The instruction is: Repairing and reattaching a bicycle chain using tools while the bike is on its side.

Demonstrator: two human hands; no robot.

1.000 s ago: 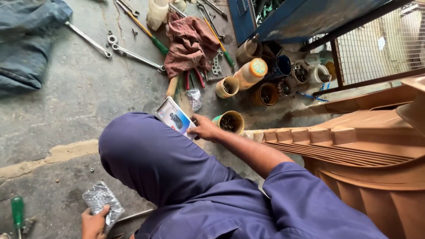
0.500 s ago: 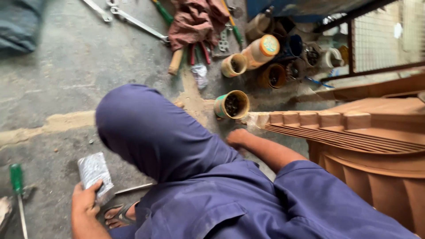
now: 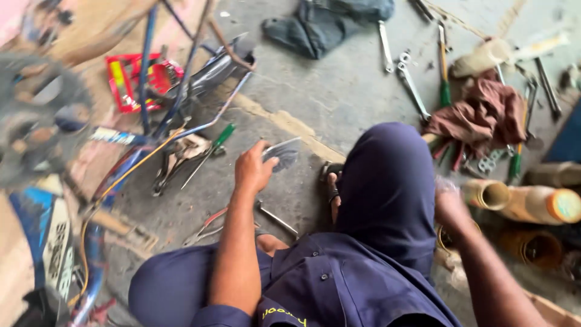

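Sandpaper (image 3: pixel 282 154), a small grey sheet, sits in the left hand (image 3: pixel 254 169), whose fingers pinch its near edge and hold it just above the concrete floor (image 3: pixel 339 97), left of the raised knee (image 3: pixel 387 175) in dark blue trousers. A green-handled screwdriver (image 3: pixel 209 151) lies on the floor just left of that hand, beside pliers (image 3: pixel 175 160) and a blue bicycle frame (image 3: pixel 151 103). The right hand (image 3: pixel 451 206) hangs blurred beside the knee, close to a tan tube (image 3: pixel 487 194) lying on its side; I cannot tell whether its fingers are apart or closed. Farther off lie wrenches (image 3: pixel 411 85) and a brown rag (image 3: pixel 484 115).
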